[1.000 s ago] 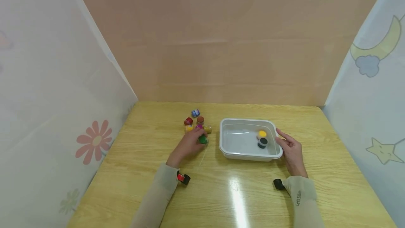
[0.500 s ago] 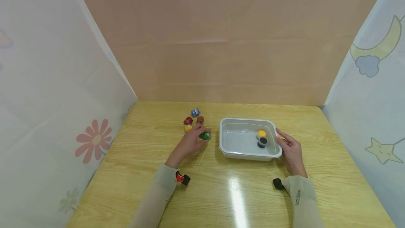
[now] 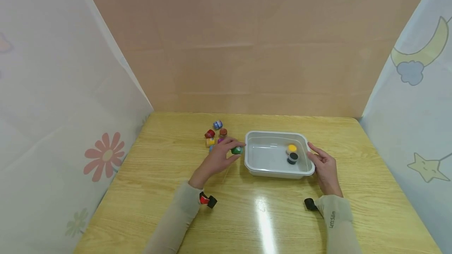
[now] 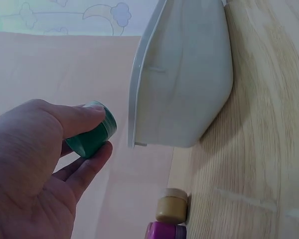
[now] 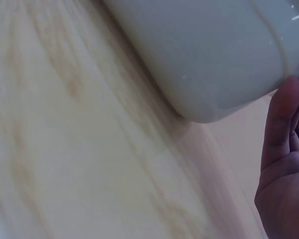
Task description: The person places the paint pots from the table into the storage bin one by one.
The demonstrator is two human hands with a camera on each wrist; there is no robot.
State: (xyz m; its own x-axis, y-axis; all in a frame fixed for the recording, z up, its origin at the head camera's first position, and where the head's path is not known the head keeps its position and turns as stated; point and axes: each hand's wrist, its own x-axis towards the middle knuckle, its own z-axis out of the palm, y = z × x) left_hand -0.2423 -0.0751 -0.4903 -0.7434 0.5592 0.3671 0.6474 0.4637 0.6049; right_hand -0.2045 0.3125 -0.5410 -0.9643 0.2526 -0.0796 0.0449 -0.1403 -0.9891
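wooden table [image 3: 159, 191], flower curtain [image 3: 104, 158], moon curtain [image 3: 420, 56]

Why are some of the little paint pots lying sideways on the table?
A few of the little pots left of the white tray do lie tipped on their sides in a loose cluster. Nothing looks spilled or broken. The left hand holds a green pot.

Green jar [image 4: 92, 137] in left hand [image 4: 35, 169]

Bright even light; glare streak on table [image 3: 263, 214]; wrist views blurred.
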